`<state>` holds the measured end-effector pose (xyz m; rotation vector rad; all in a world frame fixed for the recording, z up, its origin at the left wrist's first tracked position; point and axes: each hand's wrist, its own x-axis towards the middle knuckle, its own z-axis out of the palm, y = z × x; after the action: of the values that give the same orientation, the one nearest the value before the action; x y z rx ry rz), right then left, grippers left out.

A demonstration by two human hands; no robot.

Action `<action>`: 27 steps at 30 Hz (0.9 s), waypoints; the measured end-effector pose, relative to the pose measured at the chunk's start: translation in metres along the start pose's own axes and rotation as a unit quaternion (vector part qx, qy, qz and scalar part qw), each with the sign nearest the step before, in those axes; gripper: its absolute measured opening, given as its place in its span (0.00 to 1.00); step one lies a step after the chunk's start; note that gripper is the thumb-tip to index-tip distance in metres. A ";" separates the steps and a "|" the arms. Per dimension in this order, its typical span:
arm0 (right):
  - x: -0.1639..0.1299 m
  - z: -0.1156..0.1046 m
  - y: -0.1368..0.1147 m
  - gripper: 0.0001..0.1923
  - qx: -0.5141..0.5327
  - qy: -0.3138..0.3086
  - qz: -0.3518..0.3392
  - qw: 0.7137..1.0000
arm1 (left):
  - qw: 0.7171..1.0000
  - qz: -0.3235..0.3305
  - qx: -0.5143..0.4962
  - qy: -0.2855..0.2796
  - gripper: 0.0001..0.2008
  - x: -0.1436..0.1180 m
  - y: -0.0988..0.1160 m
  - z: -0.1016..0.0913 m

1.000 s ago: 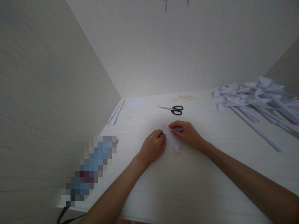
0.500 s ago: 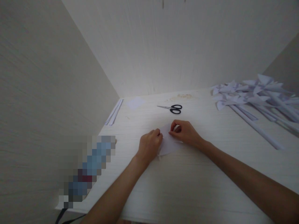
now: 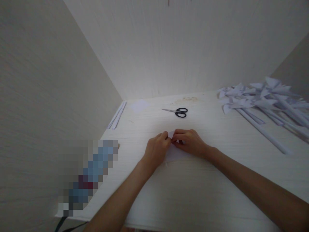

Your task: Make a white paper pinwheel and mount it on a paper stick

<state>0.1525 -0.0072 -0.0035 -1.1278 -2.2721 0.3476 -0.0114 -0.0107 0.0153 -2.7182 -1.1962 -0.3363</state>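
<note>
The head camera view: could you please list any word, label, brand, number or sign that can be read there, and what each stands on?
There is no readable text.
Pixelated bluish object: blurred into blocks, so any print on it cannot be read.
Scissors: no marking legible at this size.
White paper at the left hand and right hand: no writing can be made out.
</note>
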 end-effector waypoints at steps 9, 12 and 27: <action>-0.003 -0.002 -0.002 0.08 -0.040 -0.011 -0.018 0.999 | 0.976 0.013 -0.193 0.099 0.08 -0.017 -0.019 0.016; -0.003 -0.003 -0.002 0.08 0.013 0.000 0.002 1.000 | 0.979 0.032 -0.181 0.092 0.09 -0.016 -0.018 0.017; 0.004 0.004 0.012 0.03 0.048 0.155 0.171 0.972 | 0.988 0.060 -0.125 0.064 0.08 -0.012 -0.015 0.014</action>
<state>0.1559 0.0030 -0.0108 -1.4167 -1.7724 0.3786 -0.0289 -0.0059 -0.0010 -2.9089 -1.0132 -0.6745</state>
